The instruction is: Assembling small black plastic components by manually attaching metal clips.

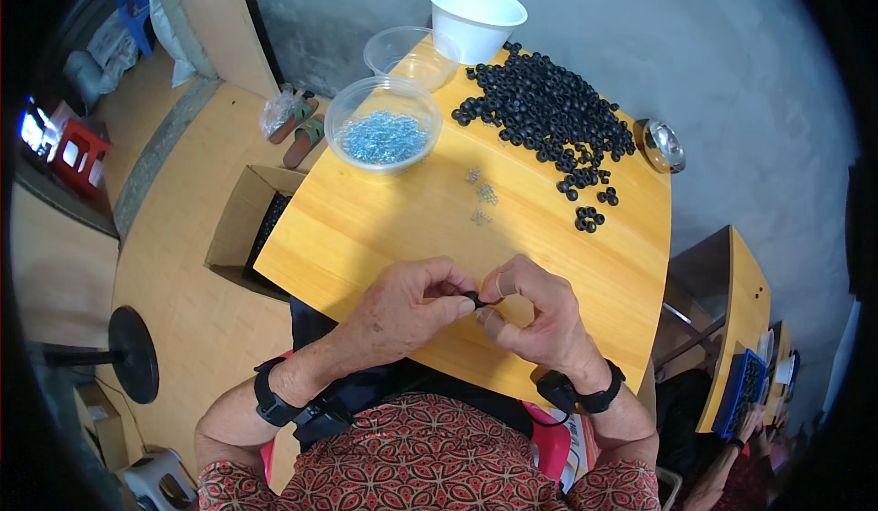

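Over the near edge of the table, my left hand (402,308) pinches a small black round part (474,299) between thumb and fingers. My right hand (541,314) meets it from the other side, its fingers closed at the part's edge. Whatever those right fingertips hold is too small to make out; pale coverings show on some of them. Beyond my hands lie several little clusters of tiny metal pieces (485,193). Many similar black round parts (540,99) are heaped at the far right of the tabletop.
On the wooden table (366,227), a clear tub (334,118) of small bluish metal pieces stands at the left, near another clear tub (375,51) and a white bucket (477,17). A metal bowl (663,147) sits at the right edge. Below left is a cardboard box (233,227). Another person's hand (752,421) is by a blue tray (748,392).
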A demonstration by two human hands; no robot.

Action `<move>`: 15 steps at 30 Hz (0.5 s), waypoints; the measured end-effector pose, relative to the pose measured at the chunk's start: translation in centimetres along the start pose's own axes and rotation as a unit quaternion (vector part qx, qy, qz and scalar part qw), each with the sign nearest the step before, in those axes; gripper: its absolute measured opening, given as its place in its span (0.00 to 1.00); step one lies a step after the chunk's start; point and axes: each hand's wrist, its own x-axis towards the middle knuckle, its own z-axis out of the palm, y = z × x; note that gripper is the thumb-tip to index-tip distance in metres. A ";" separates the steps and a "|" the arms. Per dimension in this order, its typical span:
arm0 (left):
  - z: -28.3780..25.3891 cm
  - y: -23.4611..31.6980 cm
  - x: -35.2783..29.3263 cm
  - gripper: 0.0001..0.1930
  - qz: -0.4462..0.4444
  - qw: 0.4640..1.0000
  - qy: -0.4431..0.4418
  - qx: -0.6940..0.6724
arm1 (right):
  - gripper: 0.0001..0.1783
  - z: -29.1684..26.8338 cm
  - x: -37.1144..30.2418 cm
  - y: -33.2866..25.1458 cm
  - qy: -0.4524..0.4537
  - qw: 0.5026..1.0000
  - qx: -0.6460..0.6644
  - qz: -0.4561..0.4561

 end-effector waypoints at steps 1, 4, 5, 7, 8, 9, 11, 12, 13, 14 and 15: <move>0.0 0.1 0.0 0.10 0.008 1.000 0.010 0.021 | 0.11 0.1 0.0 0.2 -0.001 1.000 -0.001 -0.001; 0.0 -0.4 -0.1 0.10 0.008 1.000 0.015 0.006 | 0.10 0.4 0.2 0.4 -0.020 0.998 0.034 0.041; -0.1 -0.6 -0.1 0.10 -0.001 1.000 0.009 -0.030 | 0.10 0.5 0.2 0.0 -0.011 1.000 0.014 0.019; -0.4 -0.9 -0.2 0.10 -0.036 0.993 -0.002 -0.115 | 0.10 0.3 0.3 -0.7 -0.004 1.000 -0.005 -0.002; -0.7 -1.0 -0.3 0.10 -0.071 0.977 -0.015 -0.199 | 0.11 -0.2 0.5 -1.1 -0.001 0.998 -0.046 -0.049; -1.2 -1.3 -0.4 0.10 -0.071 0.977 -0.014 -0.199 | 0.11 -0.7 0.7 -1.3 0.002 0.991 -0.088 -0.096; -2.4 -1.8 -0.6 0.11 -0.108 0.951 0.018 -0.290 | 0.11 -1.6 0.8 -1.4 0.001 0.990 -0.095 -0.108; -2.5 -2.0 -0.6 0.11 -0.107 0.950 0.019 -0.292 | 0.12 -2.0 0.8 -1.3 -0.001 0.987 -0.104 -0.119; -2.5 -2.0 -0.6 0.11 -0.087 0.964 0.027 -0.250 | 0.12 -2.5 0.9 -0.6 -0.001 0.987 -0.104 -0.120; -2.5 -2.0 -0.7 0.11 -0.066 0.975 0.034 -0.208 | 0.11 -2.8 1.2 0.7 0.037 0.985 -0.144 -0.085; -2.4 -2.0 -0.7 0.11 -0.066 0.975 0.034 -0.208 | 0.10 -3.0 1.4 2.1 0.074 0.979 -0.183 -0.050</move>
